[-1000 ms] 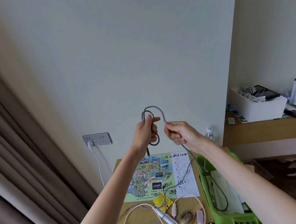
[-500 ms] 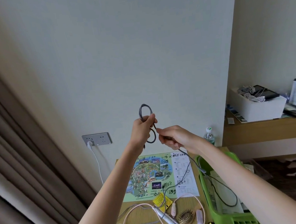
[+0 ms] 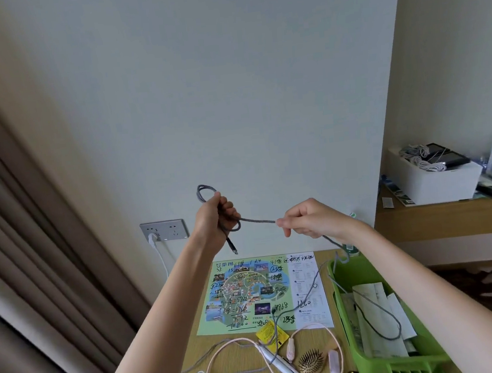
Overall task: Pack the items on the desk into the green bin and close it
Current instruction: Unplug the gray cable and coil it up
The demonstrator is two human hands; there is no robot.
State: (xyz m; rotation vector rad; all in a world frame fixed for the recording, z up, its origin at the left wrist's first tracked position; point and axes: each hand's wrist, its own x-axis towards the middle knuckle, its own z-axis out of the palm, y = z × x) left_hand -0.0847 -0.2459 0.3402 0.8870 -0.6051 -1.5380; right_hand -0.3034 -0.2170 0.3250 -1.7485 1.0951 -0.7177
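A wall socket with a white plug in it sits on the wall left of the worktop. Above the worktop's far edge, the left hand is raised and its fingers are curled tight round a few gathered loops of the grey cable. One loop stands up above the fist and the plug end hangs below it. From there a short span of the cable runs nearly straight to the right hand, which pinches it between thumb and fingertips. Past that hand the cable drops under the wrist, and its slack lies across the far left corner of the green bin and loops over the papers inside. Another grey strand crosses the printed map, which lies flat against the worktop's far edge. Near the front edge lie a pink cable, a yellow packet and a hairbrush. The green bin stands open along the worktop's right edge. Further right, a white box rests on a wooden shelf.
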